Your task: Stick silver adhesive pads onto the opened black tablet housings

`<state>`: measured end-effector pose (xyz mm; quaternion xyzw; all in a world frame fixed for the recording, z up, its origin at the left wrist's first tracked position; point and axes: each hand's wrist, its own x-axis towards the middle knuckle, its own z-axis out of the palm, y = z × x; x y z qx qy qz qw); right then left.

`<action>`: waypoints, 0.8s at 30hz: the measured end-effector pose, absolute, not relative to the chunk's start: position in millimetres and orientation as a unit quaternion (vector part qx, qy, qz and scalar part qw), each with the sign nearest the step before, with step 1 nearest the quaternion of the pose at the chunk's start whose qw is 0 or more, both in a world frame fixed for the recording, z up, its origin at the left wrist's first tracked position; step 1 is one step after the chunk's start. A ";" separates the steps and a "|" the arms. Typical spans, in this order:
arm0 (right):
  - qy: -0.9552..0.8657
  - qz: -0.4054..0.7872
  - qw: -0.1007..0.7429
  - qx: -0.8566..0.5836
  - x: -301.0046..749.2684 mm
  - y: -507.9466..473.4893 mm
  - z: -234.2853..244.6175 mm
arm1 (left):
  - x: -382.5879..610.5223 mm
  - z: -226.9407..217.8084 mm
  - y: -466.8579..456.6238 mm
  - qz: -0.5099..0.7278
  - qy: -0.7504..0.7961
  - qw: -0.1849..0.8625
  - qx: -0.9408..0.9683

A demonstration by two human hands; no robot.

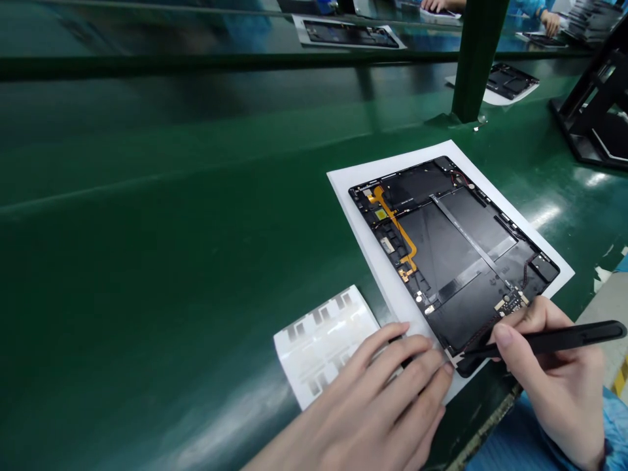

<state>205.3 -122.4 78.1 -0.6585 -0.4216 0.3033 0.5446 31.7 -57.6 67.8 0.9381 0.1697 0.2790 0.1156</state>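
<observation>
Two hands are at work in the head view, both near the lower corner of an opened tablet housing [426, 239]. This housing lies flat, inner side up, on a white paper [341, 180], and the paper lies on the green bench [171, 261].

The right hand [549, 363] is closed around black tweezers [574, 337], with the thumb pressing on one side. The tool lies almost level, and its tip is at a small pale piece [456, 358] on the corner of the housing; if the tip pinches it or only rests on it, I cannot tell.

The left hand [383, 405] is palm down, its fingers stretched and a little bent. Its fingertips are just beside the same corner, and its other fingers partly cover a sheet of stickers [318, 340]. What is under the palm is hidden, so I cannot say whether it has hold of something.

For good work here, in my judgement, the tool should stay low and the pressure light – a thin piece like this could fold easily. The left fingertips could steady the corner, because the loose paper may slide. Care is also needed with the dark red wires [481, 332] and the small circuit board [510, 302] – both are near the right hand's fingers, and a careless knuckle might catch them.
</observation>
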 end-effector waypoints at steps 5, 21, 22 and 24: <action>-0.413 0.288 0.549 -0.667 205.5 -122.7 77.1 | 32.1 68.4 -57.0 0.265 0.169 0.120 0.942; -0.401 0.298 0.564 -0.657 204.3 -120.8 78.0 | 34.7 68.7 -54.9 0.256 0.174 0.112 0.944; -0.399 0.291 0.568 -0.659 203.4 -120.7 77.7 | 34.9 68.6 -54.7 0.253 0.173 0.110 0.945; -0.395 0.280 0.574 -0.660 202.1 -120.5 77.0 | 35.3 68.4 -54.8 0.252 0.171 0.111 0.946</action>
